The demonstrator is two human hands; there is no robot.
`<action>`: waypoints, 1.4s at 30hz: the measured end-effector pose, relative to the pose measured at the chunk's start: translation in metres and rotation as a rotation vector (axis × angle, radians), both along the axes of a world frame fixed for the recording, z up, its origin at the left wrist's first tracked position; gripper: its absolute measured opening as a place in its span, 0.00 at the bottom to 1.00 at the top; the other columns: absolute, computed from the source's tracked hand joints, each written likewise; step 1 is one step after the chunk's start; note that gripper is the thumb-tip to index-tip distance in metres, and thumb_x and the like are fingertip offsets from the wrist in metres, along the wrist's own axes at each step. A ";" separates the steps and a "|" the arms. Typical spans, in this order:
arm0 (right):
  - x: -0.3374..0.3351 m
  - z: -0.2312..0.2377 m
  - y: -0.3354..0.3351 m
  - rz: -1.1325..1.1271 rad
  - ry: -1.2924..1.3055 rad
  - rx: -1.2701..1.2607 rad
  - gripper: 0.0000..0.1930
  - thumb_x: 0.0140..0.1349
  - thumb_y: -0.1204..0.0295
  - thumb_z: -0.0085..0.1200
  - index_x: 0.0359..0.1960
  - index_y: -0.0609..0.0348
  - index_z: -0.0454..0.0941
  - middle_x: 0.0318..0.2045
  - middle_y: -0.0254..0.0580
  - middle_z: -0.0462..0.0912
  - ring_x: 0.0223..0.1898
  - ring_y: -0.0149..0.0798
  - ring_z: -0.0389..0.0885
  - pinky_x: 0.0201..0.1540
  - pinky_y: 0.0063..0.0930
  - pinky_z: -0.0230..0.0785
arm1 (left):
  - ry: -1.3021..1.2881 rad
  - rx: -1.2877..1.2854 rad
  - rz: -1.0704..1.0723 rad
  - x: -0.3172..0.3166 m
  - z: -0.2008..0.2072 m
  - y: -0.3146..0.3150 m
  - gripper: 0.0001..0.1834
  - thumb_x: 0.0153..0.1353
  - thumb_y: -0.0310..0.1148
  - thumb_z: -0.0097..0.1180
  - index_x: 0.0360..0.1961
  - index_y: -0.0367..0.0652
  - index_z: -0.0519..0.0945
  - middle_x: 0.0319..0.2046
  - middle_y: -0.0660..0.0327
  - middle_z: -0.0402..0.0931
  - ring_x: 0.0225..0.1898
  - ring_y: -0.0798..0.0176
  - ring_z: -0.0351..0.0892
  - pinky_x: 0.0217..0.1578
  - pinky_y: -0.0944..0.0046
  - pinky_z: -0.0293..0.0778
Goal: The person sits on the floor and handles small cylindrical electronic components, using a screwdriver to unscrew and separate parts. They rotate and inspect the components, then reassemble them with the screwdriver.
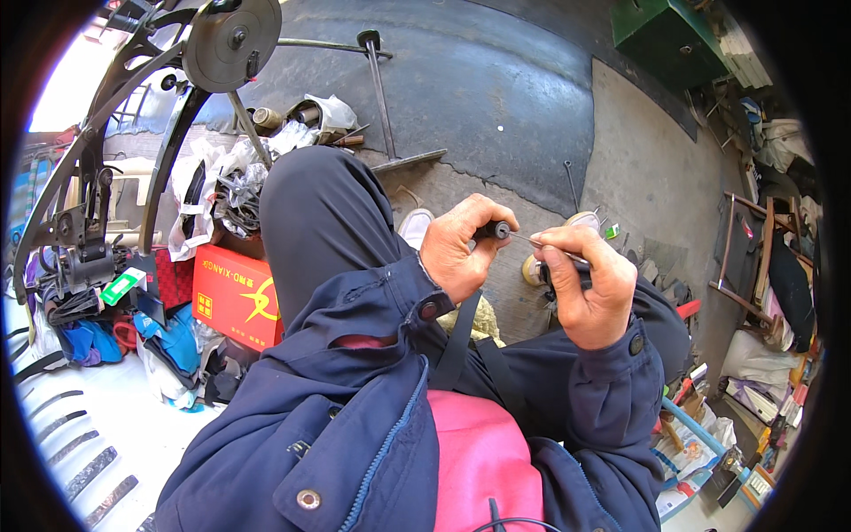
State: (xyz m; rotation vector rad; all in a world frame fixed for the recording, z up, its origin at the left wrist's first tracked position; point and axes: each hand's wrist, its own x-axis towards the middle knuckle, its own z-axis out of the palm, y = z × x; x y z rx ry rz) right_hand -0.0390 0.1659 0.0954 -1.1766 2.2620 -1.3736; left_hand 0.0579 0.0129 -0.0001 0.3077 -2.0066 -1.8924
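Above my lap, my left hand (463, 250) is closed around a short black cylinder (499, 230) whose round end faces right. My right hand (587, 285) pinches a thin metal rod (525, 238), with the thumb and forefinger pressed along it. The rod's left end meets the round end of the cylinder; I cannot tell whether it goes inside. Something dark shows behind my right fingers, perhaps the rod's handle, mostly hidden by them.
A black machine with a large wheel (232, 43) stands at the left, above a red box (238, 297) and bags. Ahead is an upright metal stand (383, 102) on the floor. A green box (669, 43) sits far right. Wooden frames and clutter line the right side.
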 end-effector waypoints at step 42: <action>-0.005 -0.025 0.005 -0.061 -0.110 0.363 0.05 0.60 0.76 0.61 0.34 0.65 0.85 0.22 0.50 0.84 0.25 0.39 0.86 0.30 0.29 0.75 | -0.082 -0.454 -0.033 0.000 -0.008 -0.001 0.12 0.54 0.19 0.58 0.40 0.43 0.83 0.32 0.53 0.76 0.34 0.45 0.80 0.33 0.51 0.73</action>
